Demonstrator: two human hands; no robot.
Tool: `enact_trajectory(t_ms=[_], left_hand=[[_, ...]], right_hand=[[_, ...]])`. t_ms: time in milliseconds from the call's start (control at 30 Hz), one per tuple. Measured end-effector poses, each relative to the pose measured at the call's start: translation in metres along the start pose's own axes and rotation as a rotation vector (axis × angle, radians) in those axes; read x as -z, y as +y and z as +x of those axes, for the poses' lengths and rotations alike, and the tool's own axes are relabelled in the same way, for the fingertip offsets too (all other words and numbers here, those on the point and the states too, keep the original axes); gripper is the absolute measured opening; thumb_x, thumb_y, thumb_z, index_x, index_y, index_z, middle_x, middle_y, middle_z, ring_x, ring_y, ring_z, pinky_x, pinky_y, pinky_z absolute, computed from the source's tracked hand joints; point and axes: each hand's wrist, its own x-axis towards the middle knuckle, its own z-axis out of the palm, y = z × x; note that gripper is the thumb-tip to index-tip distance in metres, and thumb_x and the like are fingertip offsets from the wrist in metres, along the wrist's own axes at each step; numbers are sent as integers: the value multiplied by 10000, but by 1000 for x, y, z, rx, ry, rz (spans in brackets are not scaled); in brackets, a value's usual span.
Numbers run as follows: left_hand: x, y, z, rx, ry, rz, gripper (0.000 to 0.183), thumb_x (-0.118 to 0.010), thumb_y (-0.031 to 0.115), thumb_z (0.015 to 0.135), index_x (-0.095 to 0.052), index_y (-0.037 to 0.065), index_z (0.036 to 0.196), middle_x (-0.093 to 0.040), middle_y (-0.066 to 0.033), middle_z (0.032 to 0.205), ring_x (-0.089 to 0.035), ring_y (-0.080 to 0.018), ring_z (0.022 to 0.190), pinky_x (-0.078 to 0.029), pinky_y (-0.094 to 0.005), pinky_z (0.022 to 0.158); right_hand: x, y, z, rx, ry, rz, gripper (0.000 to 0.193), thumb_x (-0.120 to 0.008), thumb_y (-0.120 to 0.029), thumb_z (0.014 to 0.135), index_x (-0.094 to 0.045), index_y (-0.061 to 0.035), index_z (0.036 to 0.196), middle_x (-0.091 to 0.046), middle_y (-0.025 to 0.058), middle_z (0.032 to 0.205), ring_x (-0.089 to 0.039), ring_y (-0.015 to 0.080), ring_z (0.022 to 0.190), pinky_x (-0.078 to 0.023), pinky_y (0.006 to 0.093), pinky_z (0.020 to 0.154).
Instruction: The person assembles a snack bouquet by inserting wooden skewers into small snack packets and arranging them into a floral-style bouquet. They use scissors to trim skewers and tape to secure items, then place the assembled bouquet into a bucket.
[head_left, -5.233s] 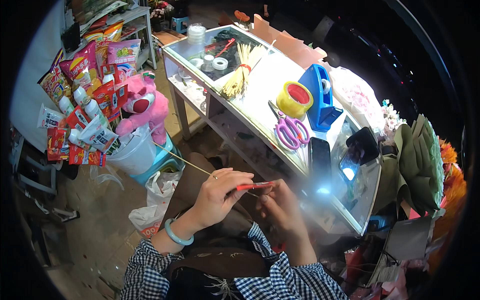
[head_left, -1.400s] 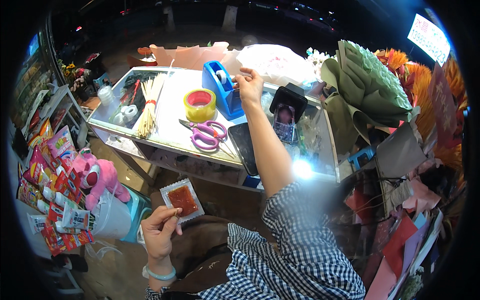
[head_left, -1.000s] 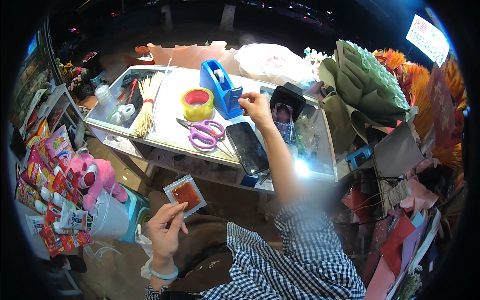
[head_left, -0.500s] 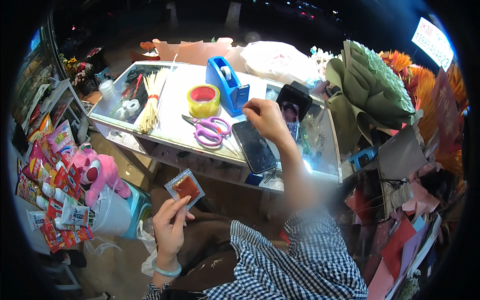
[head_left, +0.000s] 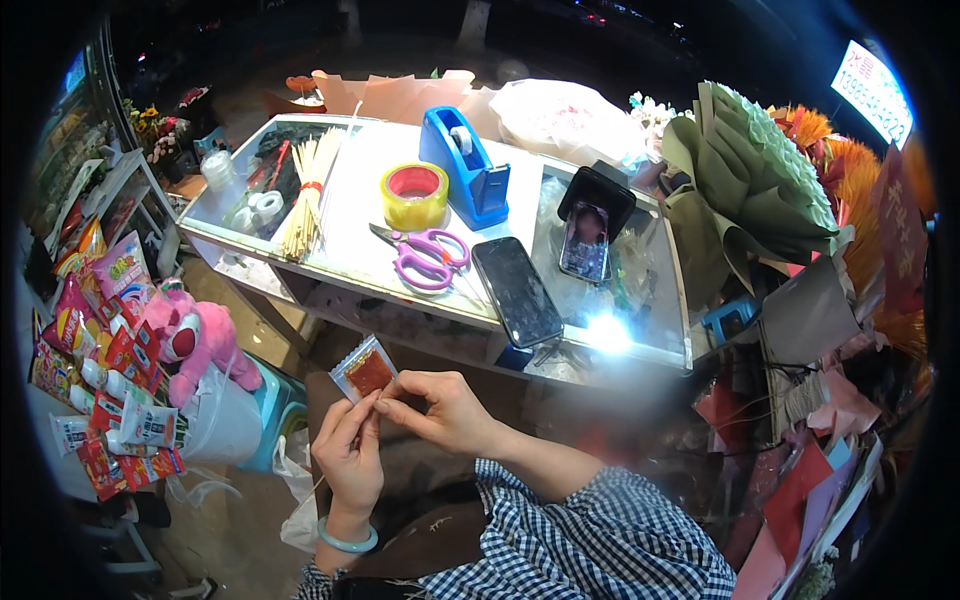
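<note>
A small clear-edged snack packet with reddish-brown contents is up in front of my lap, short of the table. My left hand pinches its lower edge between thumb and fingers. My right hand is closed beside it, thumb and fingertips meeting at the packet's lower right corner, against my left fingertips. The fingers cover that corner. Beyond my hands, on the table, lie purple-handled scissors, a roll of yellow tape and a dark phone.
A blue tape dispenser stands behind the scissors, with a bundle of thin sticks to the left. Another phone leans in a black holder at right. Bagged snacks and a pink plush toy sit left; wrapped bouquets stand right.
My right hand has come back from above the phones on the table to the packet, meeting my left hand there. The packet stays in my left hand.
</note>
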Motion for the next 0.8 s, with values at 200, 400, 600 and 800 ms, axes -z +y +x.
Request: enact_trajectory(t_ms=[200,400,600,800], left_hand=[[1,-3,2,-101,49,121,188,-615,-37,827,-669,-9,1005,-596,-86,871,-547,-123,649,-423,-226,556],[-1,-14,3,-174,73,154,210,-615,-58,793,-666,-28,994,-601,-100,876,-591,-150,679,-450,-230,557],[2,-25,8,142,-7,-377,130,-623,52,854,-666,-34,943,-573,-34,829,-496,-49,566,-390,-165,467],[7,-35,11,176,-18,-410,102,-636,61,865,-650,-39,876,-568,-41,803,-466,-46,491,-335,-173,425]], right_hand=[[-4,9,1,-65,6,-62,190,-625,-170,870,-610,17,840,-615,114,678,-562,159,544,-431,275,495],[-8,19,3,-92,10,3,201,-638,-173,861,-605,18,808,-605,111,647,-550,132,531,-437,276,501],[-10,26,1,-93,36,-141,216,-660,-217,846,-609,-8,827,-616,131,678,-607,249,567,-459,317,520],[-14,28,0,-6,26,-141,158,-637,-168,851,-601,-15,869,-626,145,725,-624,312,637,-480,358,550]])
